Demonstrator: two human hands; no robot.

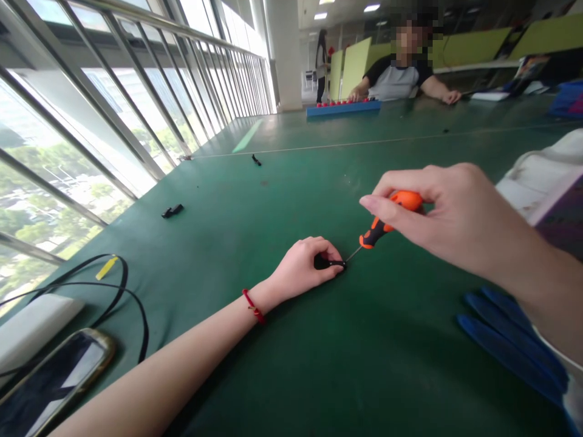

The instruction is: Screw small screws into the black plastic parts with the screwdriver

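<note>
My left hand (306,262) rests on the green tabletop (291,200), its fingers closed around a small black part (322,262) and pressing it to the surface. Above and to the right, my right hand (437,203) grips a screwdriver (385,221) with an orange and black handle. The thin shaft slants down to the left, and its tip meets the end of the black part by my left fingertips. Exactly how the tip sits in the part is too small to tell. My left fingers hide much of the part.
Two small black pieces (172,210) (256,160) lie to the left. A phone (57,382), a white box (36,328) and black cable (122,285) occupy the near left. Blue gloves (510,340) lie at right. Across the table sits a person (401,79) behind a blue rack (344,109).
</note>
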